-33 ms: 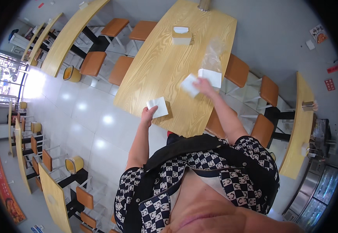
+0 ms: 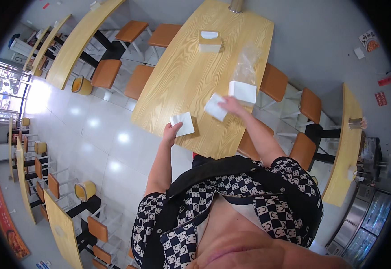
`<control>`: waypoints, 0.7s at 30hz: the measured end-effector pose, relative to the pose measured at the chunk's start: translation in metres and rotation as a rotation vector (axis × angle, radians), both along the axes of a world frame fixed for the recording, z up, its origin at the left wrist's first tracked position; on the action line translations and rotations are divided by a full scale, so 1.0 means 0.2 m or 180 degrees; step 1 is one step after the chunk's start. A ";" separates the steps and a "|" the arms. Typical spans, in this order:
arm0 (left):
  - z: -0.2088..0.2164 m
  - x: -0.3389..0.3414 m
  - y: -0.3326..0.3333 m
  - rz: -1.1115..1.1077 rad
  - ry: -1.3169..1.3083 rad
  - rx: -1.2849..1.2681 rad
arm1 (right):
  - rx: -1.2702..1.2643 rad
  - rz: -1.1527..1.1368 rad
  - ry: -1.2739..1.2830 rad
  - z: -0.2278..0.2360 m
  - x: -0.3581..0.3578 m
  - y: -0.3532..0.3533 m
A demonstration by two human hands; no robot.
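My left hand (image 2: 172,133) grips a small stack of white napkins (image 2: 184,123) above the near end of the wood-grain table (image 2: 191,80), thumb on top. To its right, my right hand (image 2: 232,106) is closed on the edge of a thin white napkin (image 2: 214,107) over the tabletop. Just beyond that hand lies a thick pile of white napkins (image 2: 244,92), with a clear plastic bag (image 2: 244,65) stretching away from its far side. A napkin box (image 2: 209,43) with a white napkin showing in its top stands farther back.
Brown-topped stools (image 2: 274,83) line both sides of the table. A metal post (image 2: 235,5) rises at its far end. More tables (image 2: 81,42), stools and yellow bins (image 2: 82,85) stand to the left. A drinks fridge (image 2: 370,224) is at the lower right.
My right hand has shifted slightly left and nearer with its napkin, away from the pile. My left hand has hardly moved.
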State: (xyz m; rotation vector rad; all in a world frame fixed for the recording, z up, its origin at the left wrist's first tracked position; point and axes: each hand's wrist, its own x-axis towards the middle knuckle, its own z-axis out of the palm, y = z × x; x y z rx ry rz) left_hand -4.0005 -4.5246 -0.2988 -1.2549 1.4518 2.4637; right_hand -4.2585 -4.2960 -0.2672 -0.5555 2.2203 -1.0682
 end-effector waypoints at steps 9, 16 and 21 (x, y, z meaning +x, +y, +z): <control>0.26 -0.23 -0.20 -0.1047 -0.0434 -0.1258 | 0.0580 0.0305 0.1734 0.23 -0.60 -0.51; 0.39 -0.14 -0.19 0.0336 -0.1093 -0.1957 | 0.1025 0.0089 0.2755 0.26 -1.51 -0.86; 0.53 -0.01 -0.20 0.1041 -0.1149 -0.1943 | 0.1161 0.0656 0.2851 0.35 -1.40 -0.97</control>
